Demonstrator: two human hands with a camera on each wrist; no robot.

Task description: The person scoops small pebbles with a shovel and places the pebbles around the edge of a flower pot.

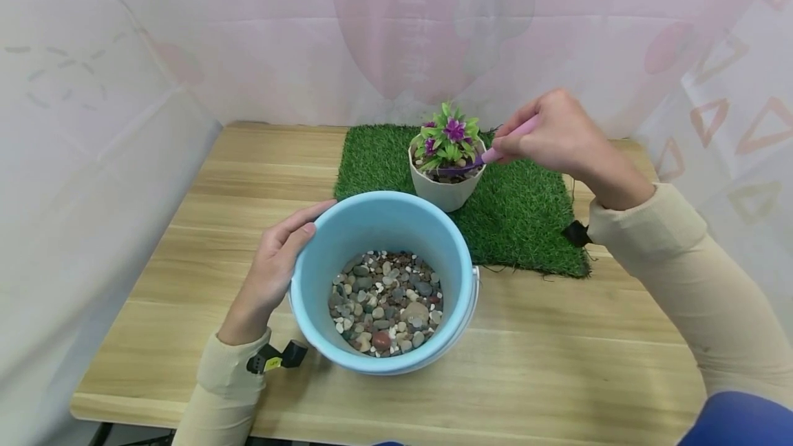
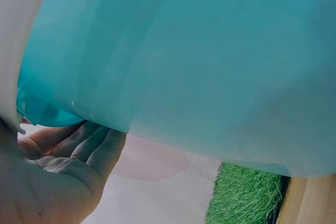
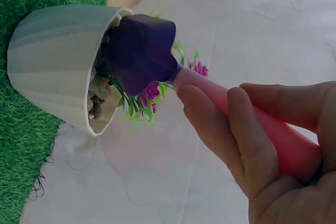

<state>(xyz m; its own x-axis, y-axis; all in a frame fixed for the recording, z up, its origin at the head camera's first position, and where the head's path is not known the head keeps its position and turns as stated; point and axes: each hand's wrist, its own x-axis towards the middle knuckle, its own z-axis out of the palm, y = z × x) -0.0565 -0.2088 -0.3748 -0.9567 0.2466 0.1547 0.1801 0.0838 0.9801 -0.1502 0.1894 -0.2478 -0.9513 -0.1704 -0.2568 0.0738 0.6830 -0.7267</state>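
My right hand holds the pink handle of a small trowel, its fingers and thumb curled round it. The trowel's purple blade dips over the pot's rim beside the leaves. White and faceted, the flower pot holds pebbles and a plant with purple flowers. My left hand rests against the left side of a light blue bucket, thumb at the rim and fingers extended along the outer wall. Pebbles of mixed colours cover the bucket's bottom.
Under the pot lies a green artificial-grass mat, at the back of a wooden table. The bucket stands in front of the mat, its white handle hanging down at the right. Printed white cloth closes off the back and sides.
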